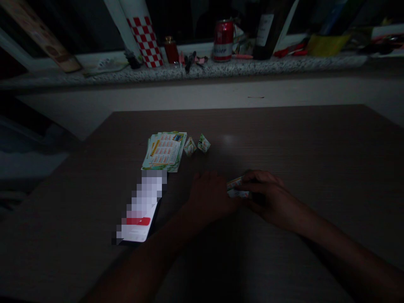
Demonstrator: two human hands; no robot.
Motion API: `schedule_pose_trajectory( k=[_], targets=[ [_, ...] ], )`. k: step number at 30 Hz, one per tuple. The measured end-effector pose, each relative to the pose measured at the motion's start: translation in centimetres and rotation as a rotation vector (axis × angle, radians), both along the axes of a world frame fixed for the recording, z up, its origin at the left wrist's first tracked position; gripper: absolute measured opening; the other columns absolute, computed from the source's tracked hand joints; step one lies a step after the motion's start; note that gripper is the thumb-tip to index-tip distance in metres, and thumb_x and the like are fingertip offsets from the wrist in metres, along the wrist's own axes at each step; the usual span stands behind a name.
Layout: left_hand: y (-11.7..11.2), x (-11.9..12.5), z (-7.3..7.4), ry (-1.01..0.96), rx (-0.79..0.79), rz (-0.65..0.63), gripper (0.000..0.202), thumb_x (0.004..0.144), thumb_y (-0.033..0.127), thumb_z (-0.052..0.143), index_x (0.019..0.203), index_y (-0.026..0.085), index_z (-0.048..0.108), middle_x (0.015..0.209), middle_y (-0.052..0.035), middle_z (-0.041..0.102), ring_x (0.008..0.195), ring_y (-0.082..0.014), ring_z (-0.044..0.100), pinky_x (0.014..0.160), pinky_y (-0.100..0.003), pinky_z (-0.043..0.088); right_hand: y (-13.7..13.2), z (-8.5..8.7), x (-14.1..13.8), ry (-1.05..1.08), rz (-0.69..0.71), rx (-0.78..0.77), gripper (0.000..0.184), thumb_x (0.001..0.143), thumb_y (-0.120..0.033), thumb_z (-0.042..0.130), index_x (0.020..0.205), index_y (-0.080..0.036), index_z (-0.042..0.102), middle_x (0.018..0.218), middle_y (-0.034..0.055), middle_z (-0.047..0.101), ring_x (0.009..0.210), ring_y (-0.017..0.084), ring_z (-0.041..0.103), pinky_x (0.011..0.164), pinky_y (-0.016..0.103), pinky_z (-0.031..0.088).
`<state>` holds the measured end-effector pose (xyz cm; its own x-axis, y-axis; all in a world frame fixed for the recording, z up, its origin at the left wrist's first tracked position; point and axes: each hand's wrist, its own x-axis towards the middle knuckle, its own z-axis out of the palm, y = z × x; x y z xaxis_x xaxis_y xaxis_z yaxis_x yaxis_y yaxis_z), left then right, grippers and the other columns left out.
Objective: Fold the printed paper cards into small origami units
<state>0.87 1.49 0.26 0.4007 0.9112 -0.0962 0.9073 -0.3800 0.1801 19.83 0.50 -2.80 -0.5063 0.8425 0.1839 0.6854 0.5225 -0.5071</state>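
Both my hands rest on a dark wooden table in dim light. Between them lies a small folded printed paper. My left hand is curled against its left end, and my right hand pinches its right end with the fingers pressed together. Farther back on the left lies a stack of printed calendar cards. Two small folded paper pieces stand just right of the stack.
A lit phone lies on the table left of my left forearm. Behind the table runs a stone sill with a red can, a small red jar, a dark bottle and a red-checked roll.
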Motion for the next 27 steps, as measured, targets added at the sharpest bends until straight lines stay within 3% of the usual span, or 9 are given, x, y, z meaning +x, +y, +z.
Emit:
schedule_pose_trajectory(
  k=[15,27],
  targets=[
    [0.6,-0.3,0.4,0.035,-0.065,-0.007,0.047,0.078,0.060,0.055,0.079,0.015,0.068,0.087,-0.0117,0.068,0.087,-0.0302,0.064,0.081,-0.044,0.046,0.0,0.0,0.2,-0.024,0.016,-0.004,0.036,0.080,-0.019,0.064,0.113,-0.034,0.065,0.115,0.0032,0.062,0.109,0.026,0.056,0.092,0.045,0.041],
    [1.3,-1.7,0.1,-0.097,-0.187,0.032,0.024,0.076,0.043,0.063,0.078,0.020,0.072,0.078,-0.0044,0.070,0.069,-0.0211,0.065,0.059,-0.029,0.042,-0.2,0.2,0.1,-0.036,-0.004,-0.014,0.035,0.079,-0.018,0.064,0.112,-0.031,0.066,0.116,0.0058,0.061,0.111,0.027,0.054,0.092,0.046,0.040]
  ],
)
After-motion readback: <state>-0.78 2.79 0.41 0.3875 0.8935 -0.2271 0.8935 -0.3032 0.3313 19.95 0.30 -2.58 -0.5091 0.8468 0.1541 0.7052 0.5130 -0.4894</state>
